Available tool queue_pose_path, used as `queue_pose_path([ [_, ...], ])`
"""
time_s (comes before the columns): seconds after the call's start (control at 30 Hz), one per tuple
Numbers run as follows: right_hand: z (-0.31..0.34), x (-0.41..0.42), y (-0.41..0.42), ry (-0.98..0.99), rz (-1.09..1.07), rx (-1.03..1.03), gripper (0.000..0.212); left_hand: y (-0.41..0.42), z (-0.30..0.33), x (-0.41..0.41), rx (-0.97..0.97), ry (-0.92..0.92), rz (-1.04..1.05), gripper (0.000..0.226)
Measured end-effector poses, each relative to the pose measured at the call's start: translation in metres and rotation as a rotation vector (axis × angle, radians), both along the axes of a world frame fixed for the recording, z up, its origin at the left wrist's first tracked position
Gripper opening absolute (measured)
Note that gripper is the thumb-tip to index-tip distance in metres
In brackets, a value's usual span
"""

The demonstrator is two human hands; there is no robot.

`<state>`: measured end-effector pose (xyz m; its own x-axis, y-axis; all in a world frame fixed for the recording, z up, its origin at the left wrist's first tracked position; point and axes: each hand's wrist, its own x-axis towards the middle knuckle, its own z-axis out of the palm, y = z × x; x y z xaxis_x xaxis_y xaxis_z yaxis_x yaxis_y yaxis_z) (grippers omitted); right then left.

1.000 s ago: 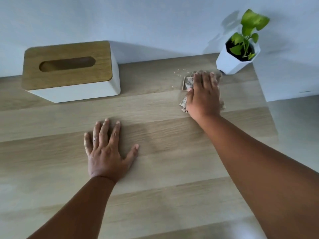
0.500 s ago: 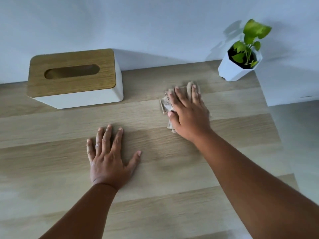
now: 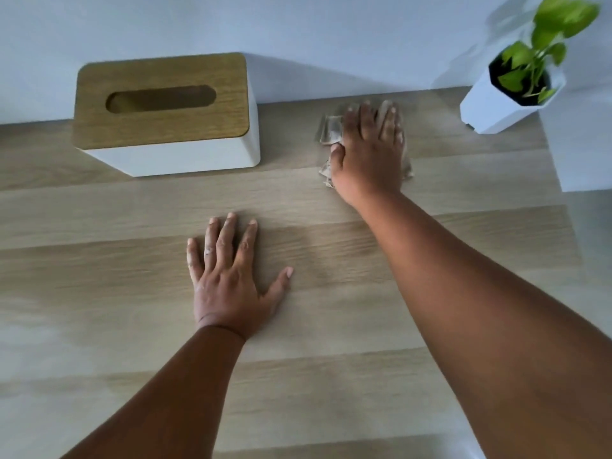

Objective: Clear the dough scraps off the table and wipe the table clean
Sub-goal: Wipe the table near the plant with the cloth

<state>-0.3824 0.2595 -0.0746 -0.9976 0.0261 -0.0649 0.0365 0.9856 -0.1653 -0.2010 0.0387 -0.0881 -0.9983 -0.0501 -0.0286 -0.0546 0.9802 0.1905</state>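
Note:
My right hand (image 3: 367, 150) lies flat with straight fingers on a crumpled beige cloth (image 3: 328, 132) and presses it onto the wooden table (image 3: 331, 326) near the back wall. Most of the cloth is hidden under the palm; its edges stick out left and right of the hand. My left hand (image 3: 228, 276) rests flat on the table's middle, fingers spread, holding nothing. No dough scraps are visible on the wood.
A white tissue box with a wooden lid (image 3: 164, 114) stands at the back left. A small green plant in a white pot (image 3: 510, 94) stands at the back right, close to the table's right edge (image 3: 563, 193).
My right hand slid the cloth left and towards me from beside the plant pot, then back towards the wall. The crumbs seen earlier by the cloth are gone. The left hand stayed put.

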Motion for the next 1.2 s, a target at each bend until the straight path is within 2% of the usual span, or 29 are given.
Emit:
queue_pose_path([
  [0.13,0.003,0.026,-0.004,-0.005,0.193,-0.007,0.071,0.001,0.002,-0.001,-0.001,-0.011,0.0,0.093],
  [0.27,-0.001,0.065,0.034,0.014,0.333,0.053,0.068,0.0,0.002,0.0,0.004,-0.01,0.005,0.093],
  [0.4,-0.001,0.058,0.057,0.018,0.189,0.053,0.067,0.0,0.001,0.0,0.015,-0.005,0.007,0.093],
  [0.57,0.0,0.015,0.008,-0.02,-0.103,0.036,0.072,0.0,0.005,0.0,0.022,-0.025,0.015,0.093],
  [0.67,0.002,0.004,-0.026,-0.014,-0.053,0.011,0.069,0.0,0.006,0.0,0.022,-0.021,0.012,0.093],
  [0.77,0.003,0.012,-0.036,-0.008,0.122,0.003,0.065,0.0,0.005,0.001,0.012,-0.021,0.007,0.092],
  [0.87,0.002,0.036,-0.013,0.01,0.311,-0.001,0.061,-0.001,0.002,0.001,0.006,-0.01,0.001,0.092],
  [0.93,-0.001,0.058,0.014,0.042,0.354,-0.012,0.058,-0.003,0.001,0.001,0.006,-0.006,-0.002,0.092],
  [1.07,-0.006,0.086,0.076,0.069,0.225,-0.021,0.057,-0.003,0.0,0.002,0.007,-0.015,0.002,0.093],
  [1.2,-0.001,0.067,0.113,0.028,0.095,-0.019,0.061,-0.001,0.0,0.002,0.014,-0.012,0.002,0.093],
])
